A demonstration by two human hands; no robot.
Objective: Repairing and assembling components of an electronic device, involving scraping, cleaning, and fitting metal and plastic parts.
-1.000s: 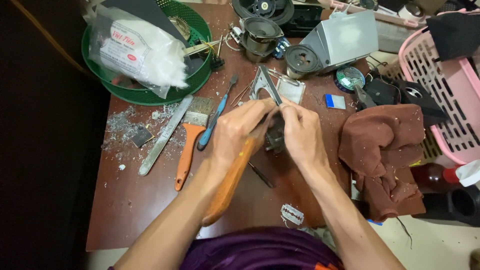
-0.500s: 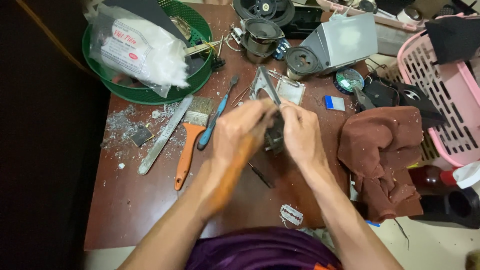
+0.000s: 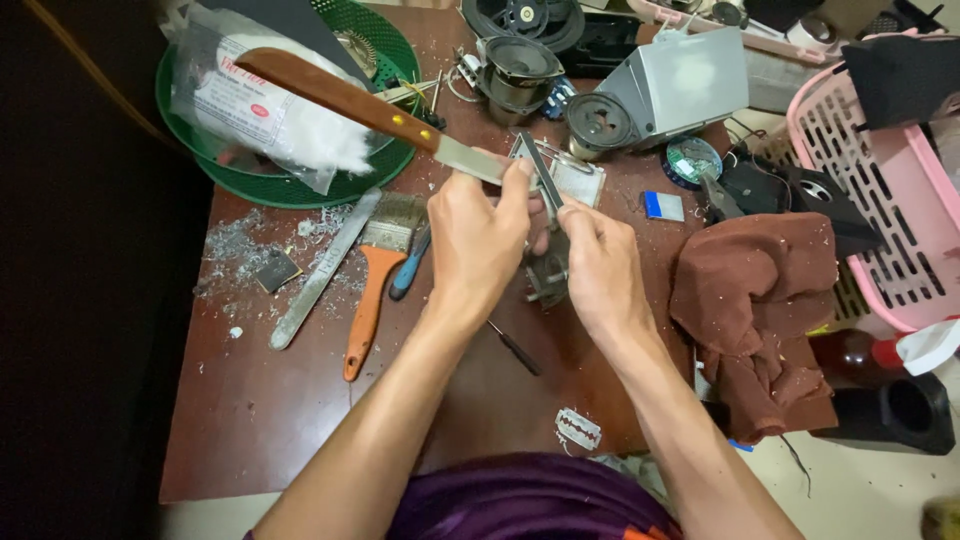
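My left hand [image 3: 475, 240] grips a knife [image 3: 340, 95] by its blade, and the brown wooden handle points up and to the left over the green basket. My right hand [image 3: 600, 270] holds a small dark metal block [image 3: 548, 272] against the table. A thin metal strip [image 3: 538, 175] sticks up from the block between the two hands. The knife's tip is hidden behind my left fingers, close to the strip. Both hands meet at the middle of the brown table [image 3: 250, 410].
An orange-handled paintbrush [image 3: 372, 290], a metal file [image 3: 325, 268] and metal shavings lie left of my hands. A green basket [image 3: 300, 180] holds a plastic bag. A brown cloth [image 3: 760, 300] and pink basket [image 3: 880, 200] are right; a razor blade [image 3: 578, 428] lies near the front.
The knife has swung round: its handle lay under my left forearm pointing toward me, and now points up and away to the left. My right hand stays on the block.
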